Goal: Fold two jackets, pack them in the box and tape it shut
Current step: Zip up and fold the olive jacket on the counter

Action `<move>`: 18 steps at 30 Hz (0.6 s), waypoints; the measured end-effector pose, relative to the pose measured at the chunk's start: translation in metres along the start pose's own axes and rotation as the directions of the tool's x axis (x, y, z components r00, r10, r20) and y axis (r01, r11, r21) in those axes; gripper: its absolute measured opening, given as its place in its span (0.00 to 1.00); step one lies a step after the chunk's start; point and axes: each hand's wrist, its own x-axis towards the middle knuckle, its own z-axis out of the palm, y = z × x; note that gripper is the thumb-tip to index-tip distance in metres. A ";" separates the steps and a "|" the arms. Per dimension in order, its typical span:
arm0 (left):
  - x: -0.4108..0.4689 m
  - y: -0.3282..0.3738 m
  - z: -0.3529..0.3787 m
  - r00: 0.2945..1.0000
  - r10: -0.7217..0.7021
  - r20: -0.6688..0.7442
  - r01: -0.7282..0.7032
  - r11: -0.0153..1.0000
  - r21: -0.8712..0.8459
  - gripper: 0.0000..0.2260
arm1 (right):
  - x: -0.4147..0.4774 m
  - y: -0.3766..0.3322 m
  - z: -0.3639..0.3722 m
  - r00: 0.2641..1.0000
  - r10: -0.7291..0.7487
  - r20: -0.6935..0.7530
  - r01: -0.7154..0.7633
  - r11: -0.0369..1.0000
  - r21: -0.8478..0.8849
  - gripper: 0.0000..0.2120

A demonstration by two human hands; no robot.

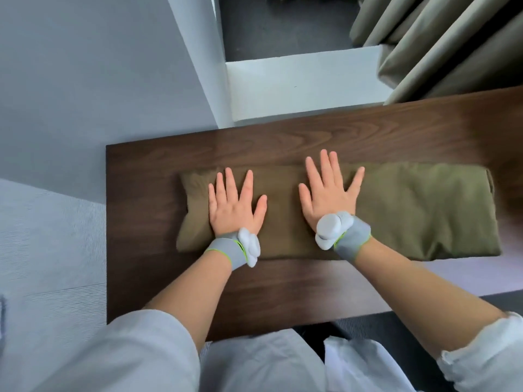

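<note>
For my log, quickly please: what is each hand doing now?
Left hand: open, fingers spread, pressing flat on the folded jacket.
Right hand: open, fingers spread, pressing flat on the same jacket.

The folded jacket (396,210) was plain olive green, no print at all. The table (283,290) under it was dark walnut brown with wavy wood grain. The wristbands (223,251) were grey with neon green piping, and the pods (329,229) on them white. The sleeves (127,352) were pale bluish white, the curtain (441,43) drab khaki, and the floor (48,250) light grey with fine stripes.
</note>
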 end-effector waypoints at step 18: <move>0.009 0.117 -0.032 0.984 0.175 0.025 -0.174 0.983 -0.054 0.26 | 0.000 0.043 -0.018 0.998 -0.034 -0.052 0.034 0.999 -0.008 0.25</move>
